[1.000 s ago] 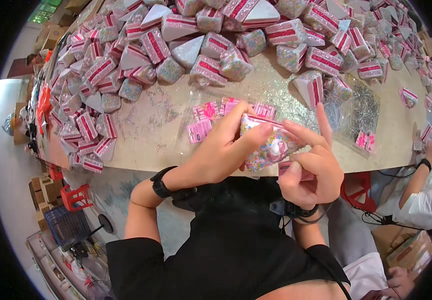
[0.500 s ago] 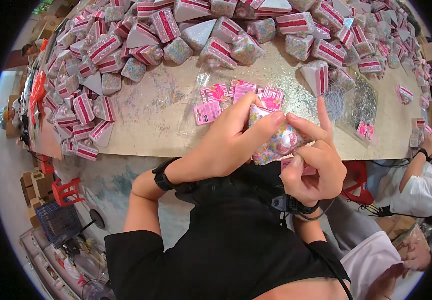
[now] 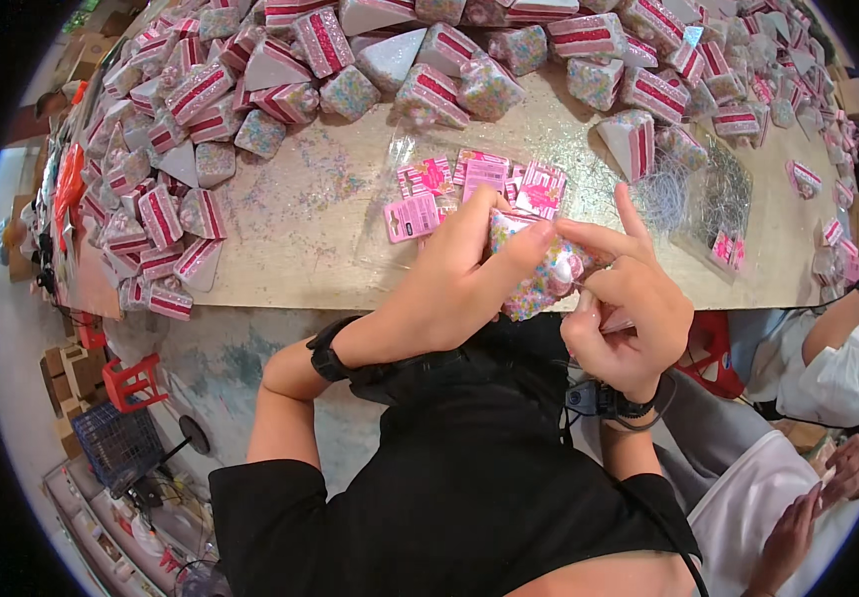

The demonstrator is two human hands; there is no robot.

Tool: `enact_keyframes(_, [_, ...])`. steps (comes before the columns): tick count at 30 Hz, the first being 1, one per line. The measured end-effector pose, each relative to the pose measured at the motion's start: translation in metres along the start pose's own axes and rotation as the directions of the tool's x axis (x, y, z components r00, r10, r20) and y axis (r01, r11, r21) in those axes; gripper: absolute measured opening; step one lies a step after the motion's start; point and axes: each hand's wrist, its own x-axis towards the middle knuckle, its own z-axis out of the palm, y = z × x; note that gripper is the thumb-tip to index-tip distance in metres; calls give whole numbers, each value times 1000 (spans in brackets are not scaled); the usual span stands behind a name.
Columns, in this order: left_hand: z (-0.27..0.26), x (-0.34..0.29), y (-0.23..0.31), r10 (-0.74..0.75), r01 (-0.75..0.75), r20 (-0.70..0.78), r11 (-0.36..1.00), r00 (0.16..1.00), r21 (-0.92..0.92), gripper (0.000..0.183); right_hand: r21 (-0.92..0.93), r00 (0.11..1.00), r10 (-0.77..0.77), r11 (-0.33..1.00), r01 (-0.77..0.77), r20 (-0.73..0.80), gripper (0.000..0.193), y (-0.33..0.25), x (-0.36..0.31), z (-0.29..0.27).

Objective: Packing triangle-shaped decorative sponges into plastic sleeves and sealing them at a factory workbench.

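My L hand grips a sprinkled cake slice. R hand curls agst it, can't tell if pinching. Pink cards nr.

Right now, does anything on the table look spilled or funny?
Yes, loose colourful specks lie scattered on the tabletop, left of the pink cards. They look spilled, and resemble the coating on the cake slice in the left hand.

On the floor at the left, a red plastic stool is standing near a dark blue crate and some cardboard boxes, while at the right a second red stool is showing near a co-worker in a white shirt.
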Motion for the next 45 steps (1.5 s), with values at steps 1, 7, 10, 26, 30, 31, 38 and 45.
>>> enact_keyframes(1, [0, 1, -7, 85, -83, -31, 994, 996, 67, 40, -28, 1000, -10, 1000, 10, 12, 17, 0, 0, -1])
enact_keyframes(7, [5, 7, -24, 279, -239, -108, 928, 954, 285, 40, -365, 992, -49, 927, 89, 118, 13, -9, -4, -5])
enact_keyframes(10, [11, 8, -30, 291, -250, -156, 939, 944, 236, 42, -493, 972, -39, 857, 151, 231, 14, -9, -12, -12])
enact_keyframes(26, [43, 18, -91, 891, -696, 2, 354, 455, 625, 85, 290, 735, 587, 678, -676, 339, 7, 11, -49, -43])
enact_keyframes(30, [50, 21, -97, 886, -762, 50, 365, 461, 535, 87, 539, 577, 622, 279, -795, 529, 38, 21, -65, -56])
enact_keyframes(31, [50, 20, -98, 880, -779, 72, 373, 469, 504, 87, 471, 505, 576, 223, -854, 643, 54, 30, -67, -59])
enact_keyframes(38, [67, 16, -112, 788, -784, 206, 472, 580, 404, 80, 422, 714, 302, 639, -643, 632, 95, 72, -80, -48])
enact_keyframes(45, [68, 30, -56, 736, -715, 212, 478, 643, 510, 100, 520, 790, 548, 607, -601, 274, 74, 106, -94, -119])
